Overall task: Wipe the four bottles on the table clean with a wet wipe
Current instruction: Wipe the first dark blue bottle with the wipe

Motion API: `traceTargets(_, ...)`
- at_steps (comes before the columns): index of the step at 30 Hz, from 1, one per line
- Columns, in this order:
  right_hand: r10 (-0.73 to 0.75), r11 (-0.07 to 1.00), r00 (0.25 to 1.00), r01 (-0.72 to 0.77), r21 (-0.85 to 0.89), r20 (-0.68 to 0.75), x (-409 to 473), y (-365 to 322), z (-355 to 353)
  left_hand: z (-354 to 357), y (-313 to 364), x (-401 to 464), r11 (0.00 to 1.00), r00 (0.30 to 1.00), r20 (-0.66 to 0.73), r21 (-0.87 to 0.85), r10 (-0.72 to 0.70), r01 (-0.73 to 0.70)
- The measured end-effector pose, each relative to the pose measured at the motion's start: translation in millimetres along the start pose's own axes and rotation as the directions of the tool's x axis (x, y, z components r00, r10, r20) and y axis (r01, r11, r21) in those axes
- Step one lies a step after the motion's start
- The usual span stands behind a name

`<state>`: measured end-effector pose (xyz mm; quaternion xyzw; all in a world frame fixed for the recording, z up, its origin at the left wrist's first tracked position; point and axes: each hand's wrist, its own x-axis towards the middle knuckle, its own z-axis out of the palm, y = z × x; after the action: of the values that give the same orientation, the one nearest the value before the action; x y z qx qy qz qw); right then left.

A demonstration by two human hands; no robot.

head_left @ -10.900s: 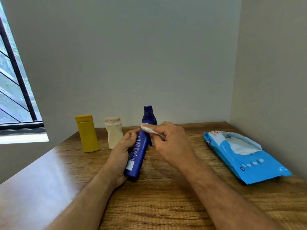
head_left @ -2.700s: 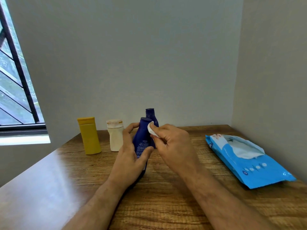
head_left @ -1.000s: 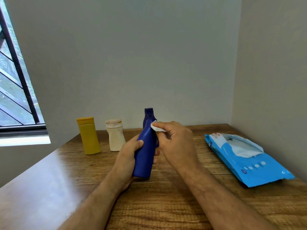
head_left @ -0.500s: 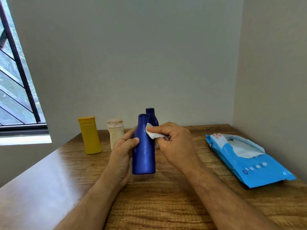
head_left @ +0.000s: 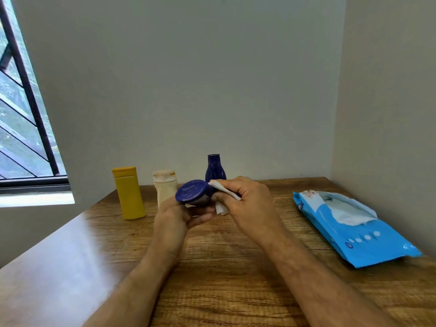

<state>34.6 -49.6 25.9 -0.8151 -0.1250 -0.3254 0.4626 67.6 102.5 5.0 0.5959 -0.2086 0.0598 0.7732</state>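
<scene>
The left hand (head_left: 175, 218) grips a dark blue plastic bottle (head_left: 194, 192) above the wooden table (head_left: 231, 274), tipped so that its smooth oval base faces the camera; faint embossed marks show on that base, too small to read. The right hand (head_left: 247, 206) pinches a white wet wipe (head_left: 223, 199) between thumb and fingers, the soft, creased cloth pressed against the right edge of the bottle's base, with a loose fold hanging below. Behind the hands three more bottles stand upright near the back wall: a matte yellow bottle (head_left: 129, 193) with a flat rectangular body and a squared cap, a cream bottle (head_left: 165, 187) with a waisted body and a smudged, brownish-edged cap, just beside it, and a second dark blue bottle (head_left: 215, 169) with a bulbous shoulder and a narrow neck (its lower part is hidden by the hands). To the right, well apart from the bottles, lies a glossy blue wipes pack (head_left: 354, 230), a flat soft pouch with its flap open and a white sheet bunched at the opening. The tabletop is brown with a pronounced grain and catches a pale sheen on its left side. Plain grey-white walls meet in a corner at the right, and a window (head_left: 21, 128) with dark slanted bars sits at the left.
</scene>
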Motion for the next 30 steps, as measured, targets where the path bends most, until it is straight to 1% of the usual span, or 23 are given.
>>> traceTargets(1, 0.014, 1.0, 1.0, -0.014, -0.016, -0.011, 0.3, 0.3, -0.4, 1.2, -1.3, -0.7, 0.99, 0.999, 0.03, 0.14, 0.014, -0.018)
traceTargets(2, 0.03, 0.999, 0.999, -0.03, -0.025, -0.014, 0.3, 0.2, -0.7, 2.1, -2.3, -1.1, 0.953, 0.997, 0.064, 0.296, 0.044, -0.061)
traceTargets(3, 0.044, 0.999, 0.999, -0.045, -0.029, -0.012, 0.6, 0.4, -0.4, 2.4, -2.9, -2.2, 0.893, 0.993, 0.088, 0.437, 0.077, -0.108)
traceTargets(4, 0.056, 0.998, 0.998, -0.057, -0.032, -0.009, 0.5, 0.4, -0.3, 2.7, -3.5, -2.8, 0.845, 0.987, 0.096, 0.51, 0.13, -0.16)
traceTargets(5, 0.066, 0.997, 0.998, -0.066, -0.033, -0.002, 0.5, 1.0, 0.2, 2.3, -3.8, -3.1, 0.829, 0.979, 0.087, 0.522, 0.182, -0.201)
traceTargets(6, 0.073, 0.997, 0.997, -0.073, -0.023, 0.006, 0.7, 1.2, 0.2, 2.0, -4.3, -2.5, 0.833, 0.973, 0.08, 0.505, 0.217, -0.227)
traceTargets(9, 0.091, 0.992, 0.996, -0.092, 0.086, 0.012, 0.3, -1.8, -1.3, -2.1, -7.7, 2.7, 0.779, 0.954, 0.045, 0.567, 0.297, -0.27)
traceTargets(11, 0.019, 0.996, 0.997, -0.012, 0.087, -0.075, 0.0, -6.3, -4.2, -5.4, -9.7, 6.7, 0.757, 0.946, 0.04, 0.588, 0.323, -0.283)
traceTargets(13, -0.096, 0.994, 0.978, 0.105, 0.04, -0.185, -0.7, -10.0, -6.1, -5.4, -9.2, 7.6, 0.743, 0.944, 0.049, 0.604, 0.327, -0.288)
traceTargets(14, -0.143, 0.989, 0.968, 0.149, 0.011, -0.205, -0.9, -10.9, -6.4, -4.9, -8.9, 7.3, 0.725, 0.943, 0.052, 0.626, 0.328, -0.287)
traceTargets(16, -0.207, 0.978, 0.963, 0.198, -0.067, -0.17, -1.6, -9.3, -4.3, -5.0, -11.1, 9.2, 0.718, 0.948, 0.064, 0.637, 0.313, -0.28)
traceTargets(18, -0.212, 0.971, 0.969, 0.195, -0.14, -0.123, -2.6, -5.6, -0.4, -7.5, -14.6, 10.9, 0.727, 0.95, 0.083, 0.624, 0.302, -0.286)
traceTargets(20, -0.21, 0.964, 0.971, 0.186, -0.191, -0.112, -2.9, -3.5, 0.9, -9.9, -17.8, 13.0, 0.71, 0.939, 0.105, 0.628, 0.327, -0.317)
traceTargets(22, -0.208, 0.963, 0.973, 0.187, -0.192, -0.096, -4.3, -4.1, 1.5, -12.3, -21.3, 15.0, 0.687, 0.929, 0.118, 0.641, 0.352, -0.341)
traceTargets(25, -0.245, 0.96, 0.968, 0.234, -0.155, -0.053, -6.0, -6.4, 1.7, -14.2, -24.3, 15.9, 0.675, 0.936, 0.11, 0.665, 0.335, -0.319)
traceTargets(27, -0.274, 0.949, 0.962, 0.267, -0.166, -0.021, -6.8, -7.5, 3.5, -14.6, -23.9, 15.7, 0.665, 0.935, 0.109, 0.675, 0.338, -0.32)
traceTargets(30, -0.304, 0.936, 0.952, 0.295, -0.193, -0.018, -6.3, -5.8, 5.5, -12.8, -22.5, 14.5, 0.648, 0.924, 0.112, 0.682, 0.366, -0.339)
